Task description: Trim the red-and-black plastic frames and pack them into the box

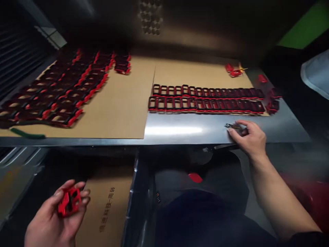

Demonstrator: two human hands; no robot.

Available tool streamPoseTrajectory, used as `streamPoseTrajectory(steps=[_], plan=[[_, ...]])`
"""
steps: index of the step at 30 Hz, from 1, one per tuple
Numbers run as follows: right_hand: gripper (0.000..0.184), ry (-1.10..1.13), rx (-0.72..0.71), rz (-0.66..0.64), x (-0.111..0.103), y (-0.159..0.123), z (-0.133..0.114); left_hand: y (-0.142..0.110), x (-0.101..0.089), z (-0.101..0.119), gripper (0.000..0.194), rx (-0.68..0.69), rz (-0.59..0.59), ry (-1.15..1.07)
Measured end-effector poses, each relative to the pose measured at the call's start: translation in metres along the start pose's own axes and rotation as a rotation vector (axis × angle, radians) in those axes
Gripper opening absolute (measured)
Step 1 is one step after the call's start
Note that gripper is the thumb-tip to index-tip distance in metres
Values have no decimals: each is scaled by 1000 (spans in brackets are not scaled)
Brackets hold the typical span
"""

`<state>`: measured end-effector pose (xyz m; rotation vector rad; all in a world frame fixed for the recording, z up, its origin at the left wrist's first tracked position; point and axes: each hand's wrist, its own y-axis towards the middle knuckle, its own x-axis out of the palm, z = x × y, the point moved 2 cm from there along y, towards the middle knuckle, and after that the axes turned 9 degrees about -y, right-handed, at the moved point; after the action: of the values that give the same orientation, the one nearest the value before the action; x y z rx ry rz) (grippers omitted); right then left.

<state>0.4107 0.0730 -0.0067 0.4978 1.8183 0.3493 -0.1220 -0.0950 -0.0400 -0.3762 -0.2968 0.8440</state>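
Observation:
My left hand (58, 214), palm up at the lower left, has its fingers curled around a small red plastic part (69, 202) with dark openings. It is held below the table's front edge, above a cardboard box. My right hand (249, 137) is over the bare metal near the front edge, thumb and fingers pinched on a small metal-tipped tool (233, 126); its exact kind is unclear. Just beyond the right hand are two long rows of black-and-red frame-shaped parts (205, 104). Another large group of black-and-red parts (66, 85) covers the left side.
Cardboard sheets (125, 109) lie on the metal table (169, 132). A green-handled tool (27, 133) rests at the left front edge. Red pieces (233, 71) lie at the back right. Below stands a cardboard box (108, 206) inside a dark plastic liner. A light-coloured sleeve-like shape (317, 73) is at the far right.

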Motion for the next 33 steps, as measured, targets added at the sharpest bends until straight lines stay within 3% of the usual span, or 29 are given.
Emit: streamPoseTrajectory(steps=[2,4,5,7,8,10,13,15,24,29,33], plan=[[24,145,2,152,-11,-12,-6,-41,35,-13,19,-59,-30,-13],[13,296,-78,218,-24,-41,-19,-87,89,-44,24,-141,-257,-80],[11,372,-151,145,-29,-61,-27,-109,120,-65,26,-226,-402,-151],[34,526,-310,-239,-32,-106,-44,-147,171,-106,32,-315,-521,-164],[55,580,-356,-413,-32,-129,-50,-162,190,-125,34,-366,-573,-157],[80,630,-293,-605,-33,-164,-54,-187,213,-153,40,-472,-670,-134],[79,649,-54,-695,-34,-187,-43,-206,216,-166,47,-576,-757,-102],[81,680,14,-741,-36,-191,-35,-211,210,-164,49,-609,-807,-78],[80,861,-84,-709,-46,-191,-50,-211,182,-157,48,-477,-1030,-94],[76,854,-132,-697,-47,-186,-50,-197,161,-148,44,-464,-1025,26],[73,877,-149,-691,-45,-186,-49,-196,155,-142,53,-455,-1104,75]])
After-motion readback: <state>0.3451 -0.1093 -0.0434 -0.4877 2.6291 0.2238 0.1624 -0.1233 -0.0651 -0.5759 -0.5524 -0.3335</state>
